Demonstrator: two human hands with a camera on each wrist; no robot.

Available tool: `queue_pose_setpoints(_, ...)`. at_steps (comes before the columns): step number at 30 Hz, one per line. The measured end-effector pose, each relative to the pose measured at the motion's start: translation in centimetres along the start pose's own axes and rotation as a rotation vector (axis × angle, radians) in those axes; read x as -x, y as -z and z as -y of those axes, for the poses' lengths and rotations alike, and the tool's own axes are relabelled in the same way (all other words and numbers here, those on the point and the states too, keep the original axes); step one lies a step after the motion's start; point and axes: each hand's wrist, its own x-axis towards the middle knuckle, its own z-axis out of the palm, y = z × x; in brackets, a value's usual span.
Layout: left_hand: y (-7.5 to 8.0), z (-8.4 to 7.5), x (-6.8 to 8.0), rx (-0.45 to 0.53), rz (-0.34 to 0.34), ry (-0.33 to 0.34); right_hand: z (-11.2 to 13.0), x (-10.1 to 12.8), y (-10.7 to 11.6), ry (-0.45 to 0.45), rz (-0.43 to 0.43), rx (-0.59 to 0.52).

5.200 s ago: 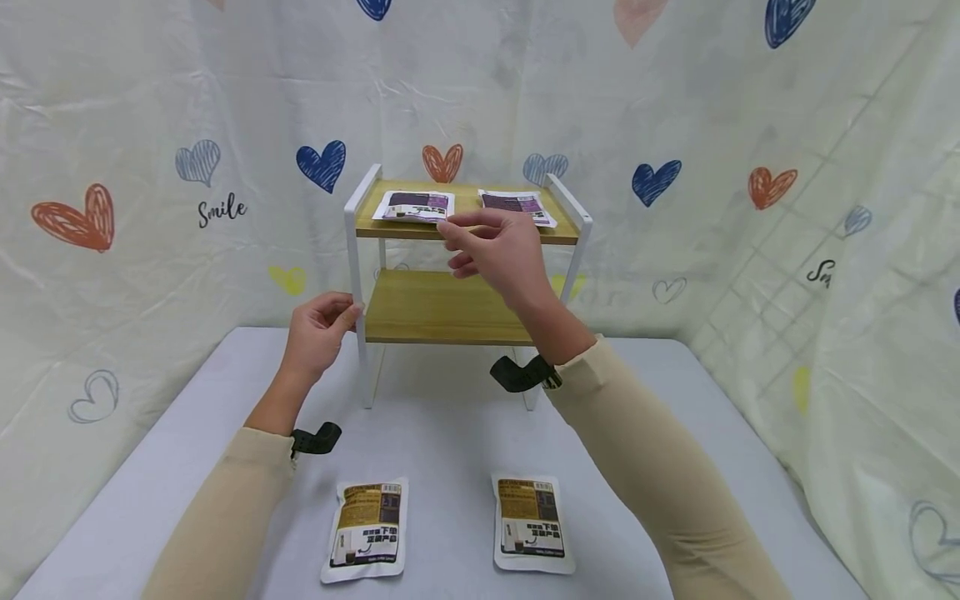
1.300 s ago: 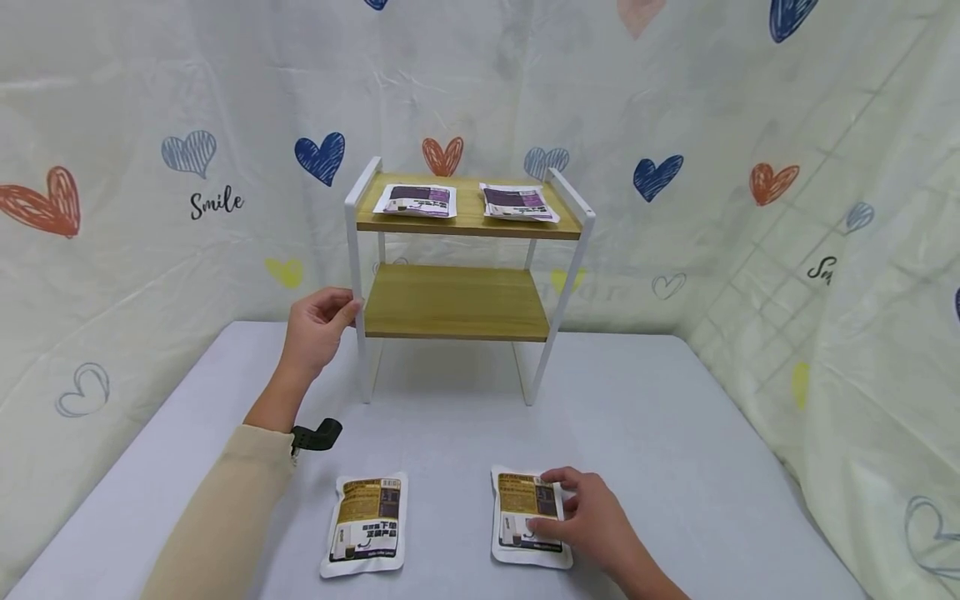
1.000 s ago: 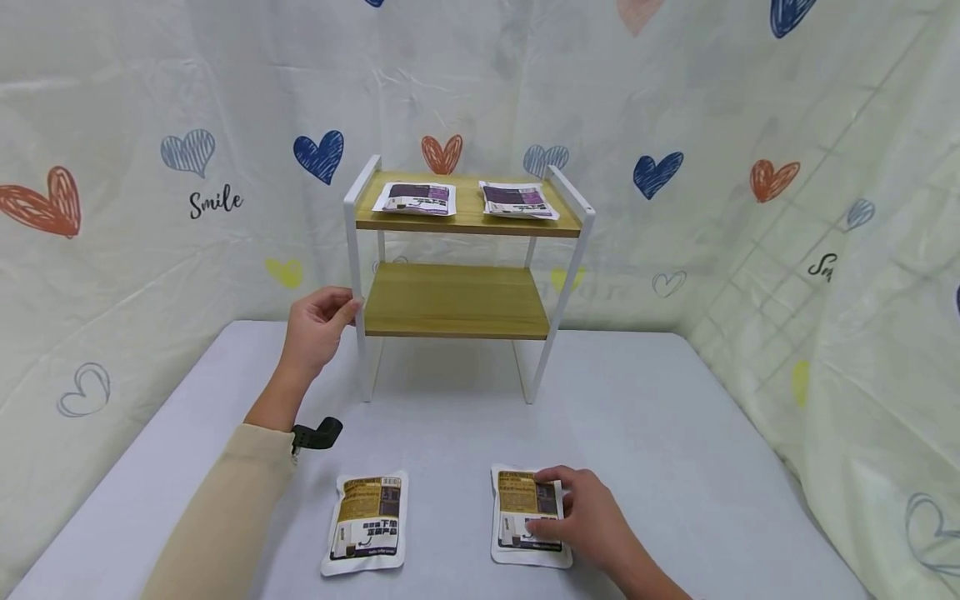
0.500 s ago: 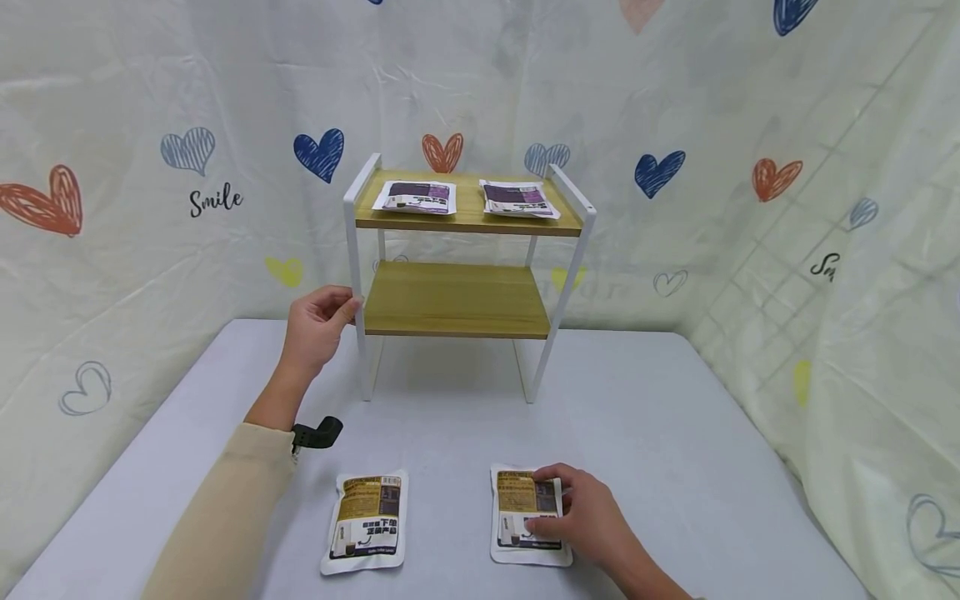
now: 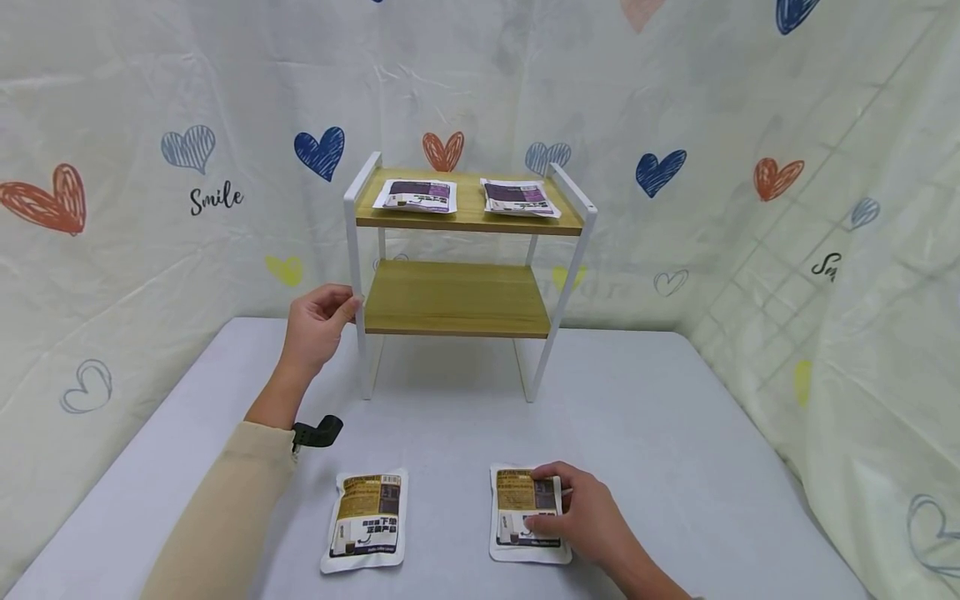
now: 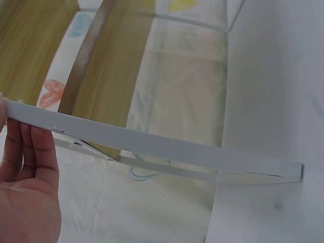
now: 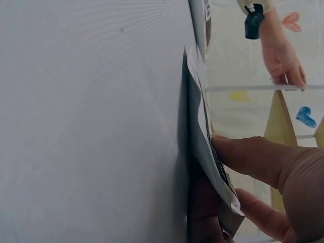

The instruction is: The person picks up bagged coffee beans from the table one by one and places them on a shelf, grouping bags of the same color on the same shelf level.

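Observation:
My left hand [image 5: 315, 333] pinches the white left front leg [image 5: 354, 258] of a two-tier wooden shelf, thumb in front. In the left wrist view, the fingers curl behind that leg. Low on the right, my right hand [image 5: 592, 521] grips the right edge of a white pouch [image 5: 517, 500] with a gold, black and white label. The right wrist view shows the thumb on the face of the pouch and fingers underneath, with the near edge [image 7: 223, 182] raised off the table. Its twin pouch [image 5: 367, 517] lies flat to the left.
On the upper board [image 5: 467, 218] lie two purple-labelled white pouches, the left one [image 5: 415, 197] and the right one [image 5: 519, 198]. The bare lower board [image 5: 457, 297] sits below. A white-covered table [image 5: 675, 433] carries everything, backed by a heart-print curtain [image 5: 600, 92].
My right hand has come down from the top board to the right-hand gold pouch, and its fingers have worked under the edge. The left hand has stayed on the shelf leg.

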Motion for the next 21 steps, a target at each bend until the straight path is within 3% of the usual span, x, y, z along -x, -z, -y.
queue_pose_setpoints(9, -0.14, 0.06, 0.00, -0.013, -0.010, 0.001, -0.25, -0.20, 0.03, 0.009, -0.006, -0.007)
queue_pose_setpoints(21, -0.12, 0.39, -0.06, -0.006, -0.017, -0.004, -0.72, -0.52, -0.05, 0.074, 0.007, -0.100)
